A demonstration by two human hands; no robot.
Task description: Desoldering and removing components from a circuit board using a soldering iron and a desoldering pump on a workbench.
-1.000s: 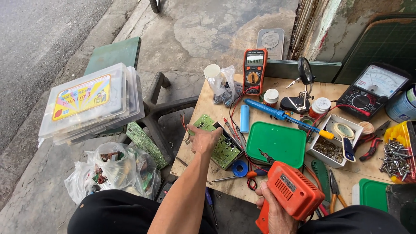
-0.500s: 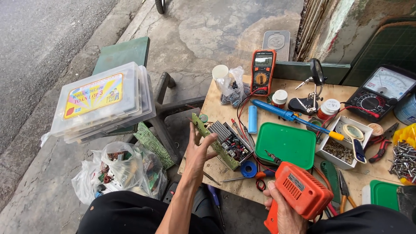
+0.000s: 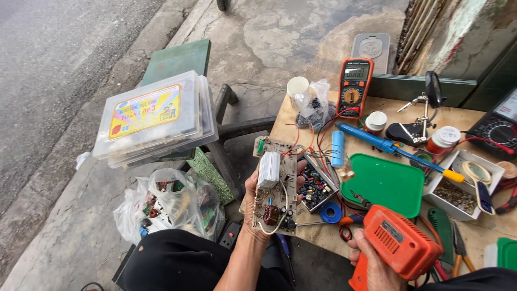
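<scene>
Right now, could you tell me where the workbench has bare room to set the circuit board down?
Bare wood shows at the far edge of the workbench, between the orange multimeter and the black analog meter. The flat green lid is also clear. The near edge by the left hand is crowded with parts and wires.

- Two meters [image 3: 354,86] are lying on the table.
- One circuit board [image 3: 273,186] is being held.
- One orange drill [image 3: 399,245] is being gripped.
- Two clear boxes [image 3: 153,116] are sitting stacked.
</scene>
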